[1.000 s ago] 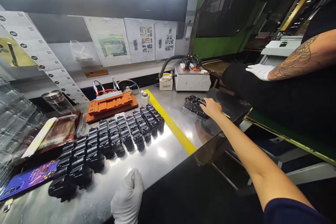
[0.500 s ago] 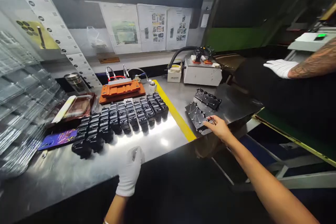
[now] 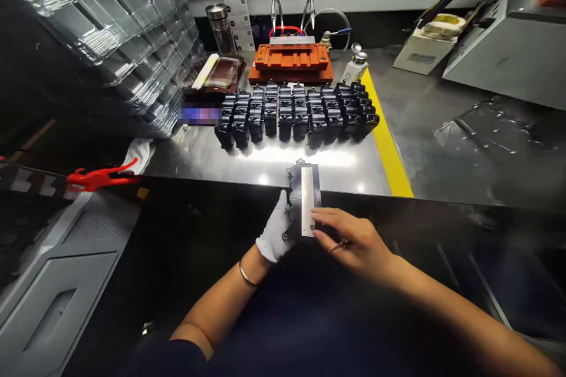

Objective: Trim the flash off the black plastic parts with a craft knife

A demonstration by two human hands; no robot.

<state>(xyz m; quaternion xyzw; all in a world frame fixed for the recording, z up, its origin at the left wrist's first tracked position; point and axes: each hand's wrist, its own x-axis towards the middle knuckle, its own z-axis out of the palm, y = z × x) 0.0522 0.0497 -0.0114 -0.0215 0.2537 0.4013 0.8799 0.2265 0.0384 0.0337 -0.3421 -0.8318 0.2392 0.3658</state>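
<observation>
A flat black plastic part (image 3: 304, 194) with a glossy reflective strip is held at the front edge of the steel bench (image 3: 247, 159). My left hand (image 3: 276, 230), in a white glove, grips its left side. My bare right hand (image 3: 351, 242) pinches its lower right edge and seems to have a small thin tool tucked in its fingers. Behind it on the bench lie several rows of small black moulded parts (image 3: 295, 113).
An orange fixture (image 3: 290, 60) with clips sits behind the rows. Stacked clear trays (image 3: 110, 29) fill the left. A yellow tape line (image 3: 385, 135), another black part (image 3: 481, 126), a grey box (image 3: 508, 50) and a red clamp (image 3: 95, 178) are around.
My right hand brought a black part from the right of the yellow line to the bench's front edge, and my left hand took hold of it. The view swung down and left.
</observation>
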